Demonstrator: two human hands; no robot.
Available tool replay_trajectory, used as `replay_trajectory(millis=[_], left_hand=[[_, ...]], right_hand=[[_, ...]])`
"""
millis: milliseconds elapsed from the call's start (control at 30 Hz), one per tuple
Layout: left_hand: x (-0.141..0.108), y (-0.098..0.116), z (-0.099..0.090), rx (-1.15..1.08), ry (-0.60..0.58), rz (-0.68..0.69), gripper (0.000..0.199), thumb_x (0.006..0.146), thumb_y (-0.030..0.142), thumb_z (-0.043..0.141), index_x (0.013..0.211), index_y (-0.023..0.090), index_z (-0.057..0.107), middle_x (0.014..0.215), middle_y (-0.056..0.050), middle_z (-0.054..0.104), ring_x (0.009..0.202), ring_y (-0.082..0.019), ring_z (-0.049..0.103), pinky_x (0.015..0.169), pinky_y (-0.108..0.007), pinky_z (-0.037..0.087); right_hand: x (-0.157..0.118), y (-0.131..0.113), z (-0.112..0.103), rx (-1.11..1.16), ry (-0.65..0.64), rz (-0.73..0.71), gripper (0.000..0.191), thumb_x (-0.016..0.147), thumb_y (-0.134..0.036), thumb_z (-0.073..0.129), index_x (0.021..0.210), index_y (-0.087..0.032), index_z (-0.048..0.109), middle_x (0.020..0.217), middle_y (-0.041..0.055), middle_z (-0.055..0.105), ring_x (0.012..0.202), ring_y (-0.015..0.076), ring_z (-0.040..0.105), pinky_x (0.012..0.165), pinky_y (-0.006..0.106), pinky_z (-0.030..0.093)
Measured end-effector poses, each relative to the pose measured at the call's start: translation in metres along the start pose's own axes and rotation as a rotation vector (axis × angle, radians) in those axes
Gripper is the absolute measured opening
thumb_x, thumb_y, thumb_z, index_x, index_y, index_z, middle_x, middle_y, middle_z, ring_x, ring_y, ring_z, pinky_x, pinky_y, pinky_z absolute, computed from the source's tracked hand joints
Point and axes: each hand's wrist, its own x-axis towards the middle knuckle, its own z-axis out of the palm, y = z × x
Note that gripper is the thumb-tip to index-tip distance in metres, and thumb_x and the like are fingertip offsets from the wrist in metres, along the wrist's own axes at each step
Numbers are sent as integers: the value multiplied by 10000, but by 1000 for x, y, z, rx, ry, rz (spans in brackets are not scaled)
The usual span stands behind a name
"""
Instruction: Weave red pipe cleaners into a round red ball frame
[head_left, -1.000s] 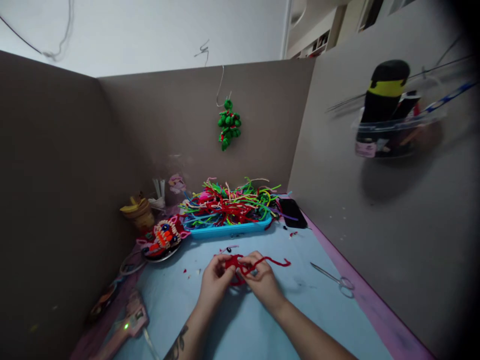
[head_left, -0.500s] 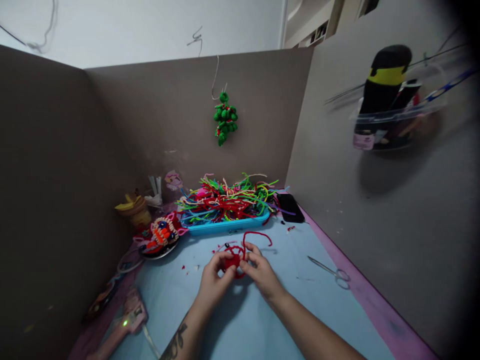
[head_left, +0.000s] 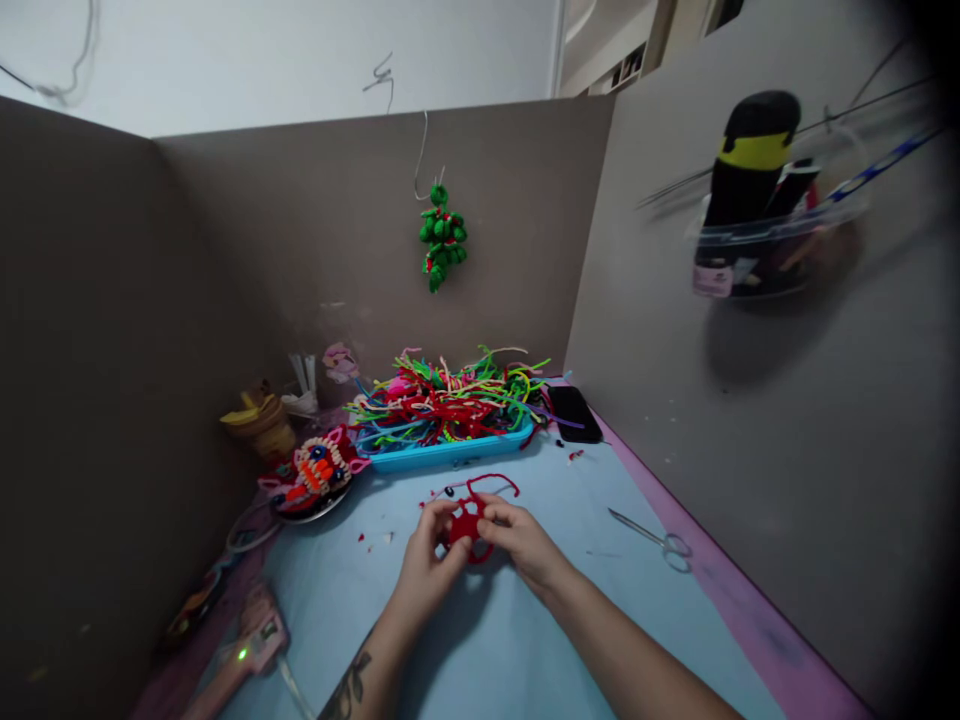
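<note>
Both my left hand [head_left: 435, 552] and right hand [head_left: 519, 538] pinch the red chenille-stem piece [head_left: 465, 529] over the blue mat [head_left: 502, 655], short of its far edge; its centre [head_left: 463, 525] looks filled, one tail [head_left: 496, 477] loose.

Green ornament [head_left: 442, 238] hanging on far partition [head_left: 360, 220]. Blue tray [head_left: 450, 455] heaped with colourful pipe cleaners [head_left: 457, 400], far middle of desk [head_left: 540, 620]; black phone [head_left: 575, 414] just right of it. Scissors [head_left: 651, 541] at right, lying flat. Orange-and-red figure [head_left: 319, 470] on plate, far left. Pink glue gun [head_left: 262, 635], green light lit, near left.
</note>
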Motion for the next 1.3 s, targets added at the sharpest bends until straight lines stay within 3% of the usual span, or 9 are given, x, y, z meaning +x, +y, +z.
replay_trajectory(millis=[167, 333, 467, 633, 800, 900, 1033, 1200, 1300], left_hand=[[0, -1, -1, -12, -26, -33, 349, 802, 268, 608, 1117, 206, 473, 771, 23, 546, 702, -149, 499, 672, -273, 409], [1, 3, -1, -72, -58, -48, 349, 794, 294, 633, 1090, 208, 470, 736, 37, 522, 677, -138, 491, 650, -262, 400], [0, 6, -3, -125, -122, -68, 317, 801, 332, 645, 1031, 213, 462, 718, 43, 518, 652, -129, 499, 629, -255, 396], [0, 3, -5, -119, -181, -70, 343, 831, 325, 619, 1112, 219, 455, 749, 22, 575, 678, -145, 557, 650, -272, 432], [4, 7, -7, 149, 105, 127, 255, 796, 285, 639, 1032, 206, 586, 984, -74, 654, 937, -226, 604, 845, -363, 456], [4, 13, -8, 305, 287, 199, 88, 798, 300, 625, 808, 212, 622, 819, -45, 648, 810, -217, 594, 752, -336, 459], [3, 15, -5, 328, 257, 169, 142, 819, 308, 598, 718, 212, 625, 702, -21, 630, 670, -187, 569, 651, -300, 444], [4, 11, 0, 130, 336, -14, 276, 754, 385, 665, 943, 189, 622, 799, -44, 675, 706, -194, 612, 619, -289, 450], [6, 11, 2, -79, 255, -128, 425, 737, 463, 681, 1037, 179, 578, 660, 8, 638, 632, -172, 604, 592, -269, 437]], right_hand=[[3, 7, -5, -17, 49, -47, 390, 599, -481, 817, 720, -218, 556, 774, -12, 584, 776, 196, 556, 753, 320, 437], [3, 4, -5, -56, 37, -43, 480, 594, -497, 812, 953, -219, 654, 1043, 57, 608, 1002, 253, 566, 837, 352, 452], [1, -2, -6, -91, -41, -9, 399, 572, -527, 815, 735, -181, 701, 1255, 110, 550, 1234, 324, 462, 969, 410, 388], [-1, -8, -6, -31, -121, 81, 379, 534, -498, 845, 595, -167, 671, 1305, 115, 548, 1217, 339, 491, 1035, 446, 305], [3, -4, -5, 29, -8, 4, 406, 531, -528, 844, 577, -172, 654, 1225, 104, 599, 1192, 321, 494, 1034, 434, 313], [7, 2, -6, 84, 77, -33, 438, 544, -564, 827, 577, -171, 636, 1011, 93, 660, 1072, 298, 549, 989, 425, 366], [10, 5, -8, 118, 103, -50, 458, 558, -588, 811, 578, -177, 610, 843, 66, 644, 957, 271, 573, 946, 428, 401], [4, -1, -3, 70, 70, -71, 456, 544, -563, 832, 555, -169, 604, 1048, 98, 596, 1103, 299, 511, 1029, 464, 312], [1, -3, 0, 12, 63, -92, 460, 539, -588, 823, 595, -172, 634, 1098, 98, 559, 1159, 311, 472, 1062, 481, 258]])
